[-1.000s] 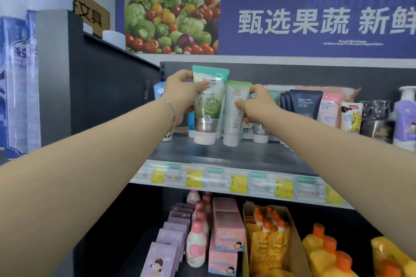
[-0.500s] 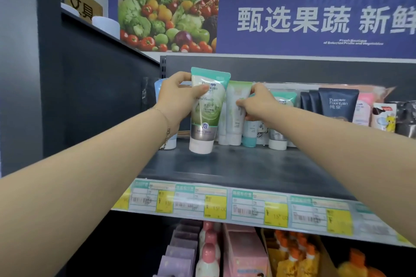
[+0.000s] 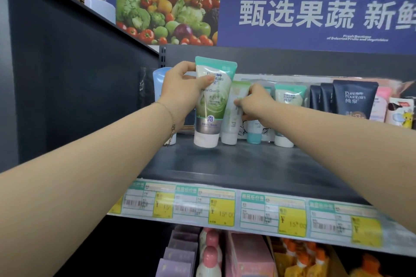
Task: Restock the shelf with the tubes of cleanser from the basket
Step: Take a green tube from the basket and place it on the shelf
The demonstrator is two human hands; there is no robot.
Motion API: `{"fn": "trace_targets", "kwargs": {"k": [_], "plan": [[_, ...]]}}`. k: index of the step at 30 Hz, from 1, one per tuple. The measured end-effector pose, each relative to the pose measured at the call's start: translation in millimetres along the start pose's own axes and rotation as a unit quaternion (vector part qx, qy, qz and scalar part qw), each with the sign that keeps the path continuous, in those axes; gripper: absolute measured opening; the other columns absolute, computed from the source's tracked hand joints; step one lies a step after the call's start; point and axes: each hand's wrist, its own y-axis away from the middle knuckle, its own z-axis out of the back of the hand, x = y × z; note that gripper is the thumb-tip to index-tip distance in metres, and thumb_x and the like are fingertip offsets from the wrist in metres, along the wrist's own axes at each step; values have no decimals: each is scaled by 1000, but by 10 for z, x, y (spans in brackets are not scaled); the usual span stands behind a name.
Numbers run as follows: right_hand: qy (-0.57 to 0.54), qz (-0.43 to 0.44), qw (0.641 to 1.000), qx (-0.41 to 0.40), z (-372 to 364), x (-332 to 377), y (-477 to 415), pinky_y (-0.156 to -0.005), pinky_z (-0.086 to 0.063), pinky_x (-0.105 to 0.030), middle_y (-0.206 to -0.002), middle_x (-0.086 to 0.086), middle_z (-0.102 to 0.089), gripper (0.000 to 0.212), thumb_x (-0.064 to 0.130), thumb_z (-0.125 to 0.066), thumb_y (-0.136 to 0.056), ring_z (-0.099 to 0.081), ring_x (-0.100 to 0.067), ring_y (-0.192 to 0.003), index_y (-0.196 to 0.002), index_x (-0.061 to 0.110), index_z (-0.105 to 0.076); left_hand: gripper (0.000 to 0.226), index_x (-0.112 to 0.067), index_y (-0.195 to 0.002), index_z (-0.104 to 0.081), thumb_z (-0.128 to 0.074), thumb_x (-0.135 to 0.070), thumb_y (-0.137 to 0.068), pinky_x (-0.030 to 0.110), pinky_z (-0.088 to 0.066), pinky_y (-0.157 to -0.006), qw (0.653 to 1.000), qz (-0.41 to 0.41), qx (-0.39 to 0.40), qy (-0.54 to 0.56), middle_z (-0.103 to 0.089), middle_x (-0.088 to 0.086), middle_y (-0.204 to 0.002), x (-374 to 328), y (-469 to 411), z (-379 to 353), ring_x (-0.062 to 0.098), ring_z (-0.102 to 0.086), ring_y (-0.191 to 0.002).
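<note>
Head view: the dark shelf (image 3: 258, 164) spans mid-frame, its front half bare down to the price labels (image 3: 220, 209) (plenty of room there), with a row of tubes (image 3: 290, 99) along the back. My left hand (image 3: 182, 92) grips a green cleanser tube (image 3: 211, 101) at centre, cap down, at or just above the shelf. My right hand (image 3: 254, 103) pinches a paler tube (image 3: 234, 119) beside it. The basket is out of view, so I can't judge what's left.

Single head cam, wide-angle: faces the shelf (image 3: 258, 164) head-on at arm's reach, about level with it. Wall banner (image 3: 315, 18) up top, pink boxes (image 3: 247, 256) at bottom edge.
</note>
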Motion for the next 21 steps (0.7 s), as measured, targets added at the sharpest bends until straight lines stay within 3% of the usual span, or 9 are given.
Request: {"fn": "trace_targets", "kwargs": {"k": [10,16,21], "plan": [[28,27,999,31,-9,-28,60,-83,-57,-49,-108,-13,-61,31,19,-66,-89,-65,-32,-97,-112,13,-46,17,-16,-104,-59,-67,-11,-89,19,-53,-50,1000,5,-7,3,-70,3,-95,51,16,13,10,-69,-71],[105,24,991,75,79,37,173,-69,-56,-39,-92,-14,-60,32,14,-66,-86,-63,-28,-76,-114,2,-54,12,-20,-95,-61,-68,-13,-88,30,-57,-65,1000,13,-13,-19,-70,4,-98,65,16,7,17,-70,-82],[141,54,986,64,243,103,387,-68,-52,-34,-103,-13,-64,33,22,-67,-87,-67,-28,-94,-112,9,-49,15,-16,-102,-60,-67,-12,-89,26,-53,-55,1000,16,-11,-18,-68,3,-92,67,3,-53,17,-69,-77]]}}
